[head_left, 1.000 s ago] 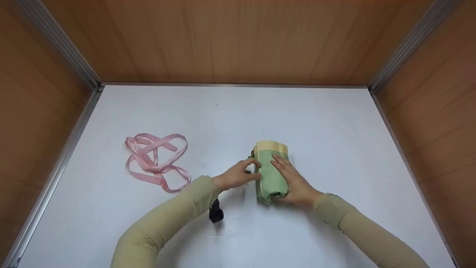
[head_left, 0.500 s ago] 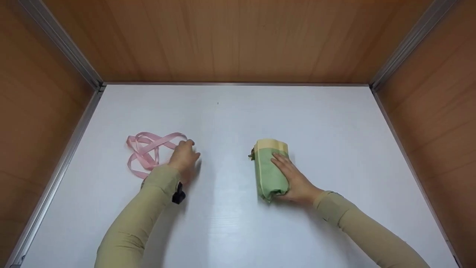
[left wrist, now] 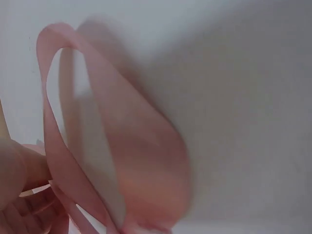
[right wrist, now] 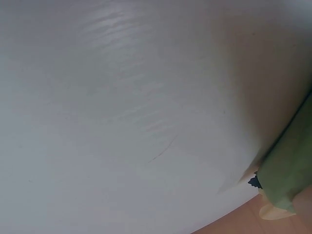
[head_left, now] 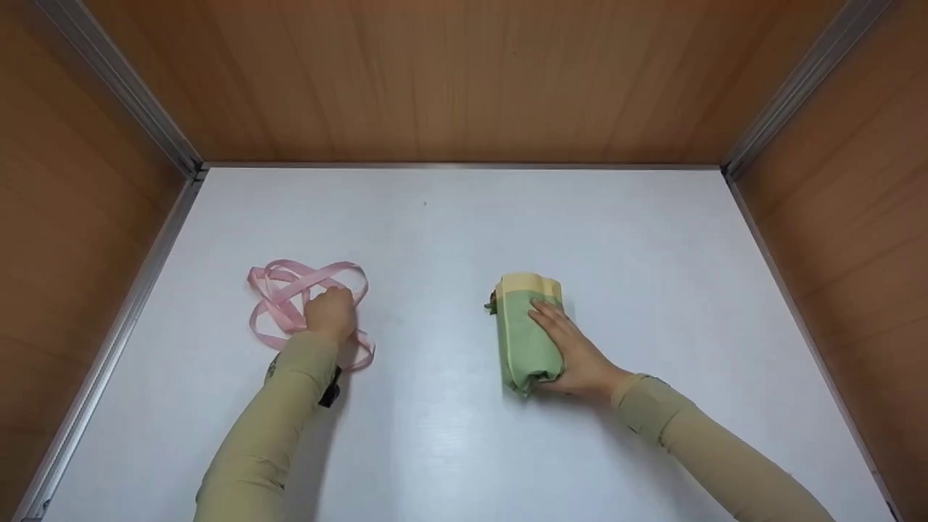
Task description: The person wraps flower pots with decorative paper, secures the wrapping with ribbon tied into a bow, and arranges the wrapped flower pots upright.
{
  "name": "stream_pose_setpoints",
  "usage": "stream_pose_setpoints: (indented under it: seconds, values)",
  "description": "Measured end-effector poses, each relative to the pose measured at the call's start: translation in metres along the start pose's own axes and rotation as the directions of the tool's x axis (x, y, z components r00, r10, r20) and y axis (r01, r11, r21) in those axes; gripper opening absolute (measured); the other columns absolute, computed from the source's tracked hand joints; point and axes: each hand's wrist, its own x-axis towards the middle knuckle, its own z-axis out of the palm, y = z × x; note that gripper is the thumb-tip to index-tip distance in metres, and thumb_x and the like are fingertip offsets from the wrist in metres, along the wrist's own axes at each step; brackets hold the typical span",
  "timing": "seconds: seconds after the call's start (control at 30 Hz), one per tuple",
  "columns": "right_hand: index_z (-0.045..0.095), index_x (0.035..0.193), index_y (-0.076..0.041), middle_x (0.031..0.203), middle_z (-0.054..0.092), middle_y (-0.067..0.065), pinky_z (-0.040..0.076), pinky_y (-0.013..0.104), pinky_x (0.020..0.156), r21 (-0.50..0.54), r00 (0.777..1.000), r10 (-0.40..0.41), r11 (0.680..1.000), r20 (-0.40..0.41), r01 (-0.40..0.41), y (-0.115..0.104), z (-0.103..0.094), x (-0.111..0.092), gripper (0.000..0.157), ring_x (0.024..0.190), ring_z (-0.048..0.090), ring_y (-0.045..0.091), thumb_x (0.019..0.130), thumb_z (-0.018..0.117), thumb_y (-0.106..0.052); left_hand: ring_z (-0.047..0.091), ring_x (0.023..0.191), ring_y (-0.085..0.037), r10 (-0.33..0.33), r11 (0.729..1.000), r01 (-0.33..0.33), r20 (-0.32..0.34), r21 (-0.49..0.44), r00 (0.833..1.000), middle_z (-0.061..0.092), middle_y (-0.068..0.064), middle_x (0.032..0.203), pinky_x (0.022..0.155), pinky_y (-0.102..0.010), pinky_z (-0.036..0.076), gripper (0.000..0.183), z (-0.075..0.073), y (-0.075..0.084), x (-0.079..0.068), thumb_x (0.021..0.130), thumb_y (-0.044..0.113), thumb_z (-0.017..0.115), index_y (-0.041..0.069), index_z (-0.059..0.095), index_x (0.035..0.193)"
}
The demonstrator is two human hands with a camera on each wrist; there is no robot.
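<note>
A loosely looped pink ribbon [head_left: 286, 312] lies on the left half of the white table. Over its right side, my left hand [head_left: 330, 314] has its fingers curled down around part of it. In the left wrist view, the thumb [left wrist: 34, 165] is right against a strip of the ribbon [left wrist: 146, 151], with curled fingers below. My right hand [head_left: 580, 359] holds a bouquet wrapped in green paper [head_left: 525, 333] with a pale yellow top band, its fingers laid across the wrap. A small leafy bit [head_left: 491, 304] pokes out at its upper left. The bouquet's underside is hidden.
The white tabletop [head_left: 435, 239] is bordered by a wooden back wall [head_left: 464, 80] and wooden side walls, with metal strips along the edges. A dark wrist mount [head_left: 330, 391] shows beside my left sleeve.
My left hand has left the bouquet's side, swung left to the ribbon, and its fingers have curled down onto it. The right hand and the bouquet have stayed in place.
</note>
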Motion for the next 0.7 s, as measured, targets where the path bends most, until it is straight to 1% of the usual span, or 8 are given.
stream_pose_setpoints:
  seconds: [0.03, 0.1, 0.2, 0.33, 0.4, 0.47, 0.57, 0.7]
  values:
    - [0.022, 0.151, -0.016, 0.158, 0.016, 0.007, 0.019, 0.054, 0.113, 0.0, 1.0, 0.0, 1.0, 0.002, 0.0, 0.0, 0.0, 0.0, 0.108, 0.145, 0.011, 0.032, 0.067, 0.084, -0.041, 0.062, 0.089, -0.044, 0.0, 1.0, 0.0, -0.003, -0.012, 1.0, 0.065, -0.027, 0.098, 0.083, -0.057, 0.048, 0.021, -0.001, -0.001, 0.0, 0.087, 0.0, 0.047, -0.007, 0.064, 0.098]
    - [0.021, 0.151, -0.016, 0.159, 0.015, 0.006, 0.019, 0.054, 0.113, 0.001, 1.0, 0.002, 1.0, 0.004, -0.002, -0.001, 0.001, 0.0, 0.108, 0.145, 0.012, 0.032, 0.067, 0.084, -0.042, 0.063, 0.085, -0.041, 0.004, 0.999, -0.004, -0.014, -0.054, 1.0, 0.067, -0.024, 0.093, 0.081, -0.055, 0.049, 0.018, -0.004, -0.001, 0.001, 0.085, -0.001, 0.05, -0.004, 0.066, 0.092]
    - [0.021, 0.151, -0.016, 0.159, 0.016, 0.006, 0.018, 0.053, 0.114, -0.004, 1.0, 0.009, 1.0, 0.002, -0.009, 0.0, 0.002, 0.001, 0.108, 0.145, 0.012, 0.032, 0.067, 0.084, -0.041, 0.063, 0.085, -0.039, 0.007, 0.993, -0.015, -0.064, -0.117, 0.998, 0.066, -0.022, 0.091, 0.081, -0.055, 0.048, 0.015, -0.011, 0.002, 0.002, 0.083, -0.001, 0.054, -0.002, 0.068, 0.089]
    - [0.021, 0.151, -0.015, 0.159, 0.015, 0.007, 0.018, 0.053, 0.114, -0.014, 1.0, 0.017, 1.0, 0.015, -0.017, -0.001, 0.003, 0.002, 0.107, 0.145, 0.012, 0.032, 0.068, 0.083, -0.042, 0.061, 0.088, -0.039, 0.018, 0.982, -0.047, -0.154, -0.184, 0.988, 0.061, -0.023, 0.092, 0.077, -0.053, 0.05, 0.015, -0.021, 0.014, 0.003, 0.087, 0.001, 0.057, -0.002, 0.071, 0.093]
    - [0.02, 0.152, -0.016, 0.159, 0.014, 0.005, 0.018, 0.053, 0.114, -0.012, 0.999, 0.025, 1.0, 0.025, -0.025, -0.001, 0.002, 0.003, 0.107, 0.145, 0.011, 0.031, 0.068, 0.083, -0.043, 0.061, 0.089, -0.039, 0.025, 0.977, -0.063, -0.184, -0.205, 0.983, 0.06, -0.022, 0.092, 0.077, -0.051, 0.051, 0.016, -0.025, 0.021, 0.005, 0.088, 0.001, 0.058, -0.002, 0.072, 0.096]
    - [0.02, 0.152, -0.018, 0.159, 0.014, 0.004, 0.019, 0.053, 0.113, -0.005, 0.999, 0.035, 0.999, 0.029, -0.035, -0.002, 0.002, 0.003, 0.107, 0.146, 0.011, 0.031, 0.068, 0.082, -0.044, 0.062, 0.088, -0.038, 0.027, 0.969, -0.075, -0.2, -0.236, 0.979, 0.06, -0.021, 0.091, 0.077, -0.049, 0.051, 0.016, -0.028, 0.031, 0.007, 0.089, 0.001, 0.059, -0.002, 0.072, 0.097]
    - [0.019, 0.152, -0.019, 0.159, 0.013, 0.002, 0.018, 0.053, 0.114, -0.003, 0.998, 0.053, 0.999, 0.026, -0.053, -0.001, 0.001, 0.003, 0.108, 0.146, 0.01, 0.03, 0.068, 0.083, -0.044, 0.062, 0.089, -0.036, 0.046, 0.948, -0.107, -0.204, -0.301, 0.978, 0.061, -0.02, 0.091, 0.08, -0.046, 0.051, 0.015, -0.032, 0.047, 0.014, 0.089, 0.002, 0.06, -0.003, 0.071, 0.097]
    - [0.02, 0.152, -0.018, 0.159, 0.013, 0.003, 0.017, 0.052, 0.114, -0.003, 0.998, 0.052, 0.999, 0.021, -0.052, 0.001, 0.001, 0.003, 0.108, 0.146, 0.01, 0.029, 0.068, 0.083, -0.043, 0.062, 0.091, -0.034, 0.088, 0.895, -0.163, -0.195, -0.415, 0.977, 0.066, -0.022, 0.093, 0.084, -0.042, 0.05, 0.014, -0.031, 0.073, 0.025, 0.088, 0.002, 0.06, -0.006, 0.07, 0.096]
